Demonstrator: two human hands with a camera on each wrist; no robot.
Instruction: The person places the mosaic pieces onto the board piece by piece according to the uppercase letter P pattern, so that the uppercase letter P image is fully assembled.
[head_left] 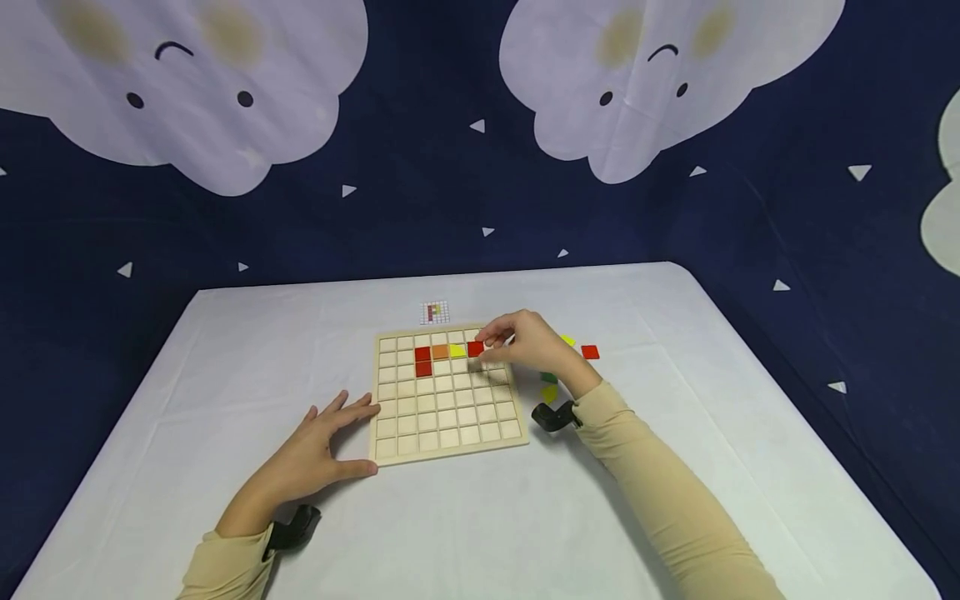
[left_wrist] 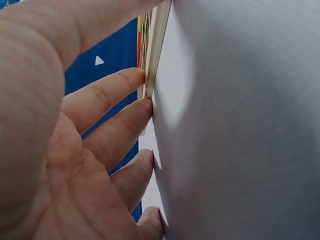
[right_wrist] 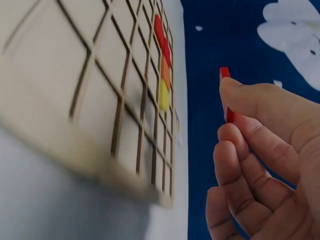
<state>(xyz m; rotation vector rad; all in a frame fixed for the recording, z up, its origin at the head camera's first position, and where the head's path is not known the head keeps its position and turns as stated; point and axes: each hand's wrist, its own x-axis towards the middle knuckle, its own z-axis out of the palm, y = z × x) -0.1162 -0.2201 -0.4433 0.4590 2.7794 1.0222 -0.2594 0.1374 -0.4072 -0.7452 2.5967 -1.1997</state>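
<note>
A wooden grid board (head_left: pixel 448 454) lies on the white table. Two red tiles (head_left: pixel 423 368), an orange tile (head_left: pixel 440 352) and a yellow tile (head_left: pixel 457 351) sit in its cells near the far left. My right hand (head_left: pixel 528 342) pinches a red tile (head_left: pixel 476 348) between thumb and finger; the right wrist view shows this tile (right_wrist: pixel 230 115) held above the board. With fingers spread, my left hand (head_left: pixel 318 450) touches the board's left edge with fingertips and thumb; in the left wrist view, fingers of this hand (left_wrist: pixel 95 145) meet the board's side (left_wrist: pixel 159 45).
A small pattern card (head_left: pixel 434 312) with a coloured grid lies just beyond the board. Right of the board are a loose red tile (head_left: pixel 590 352), a green tile (head_left: pixel 549 377) and yellow tiles (head_left: pixel 550 393). A dark cloud-patterned cloth hangs behind the table.
</note>
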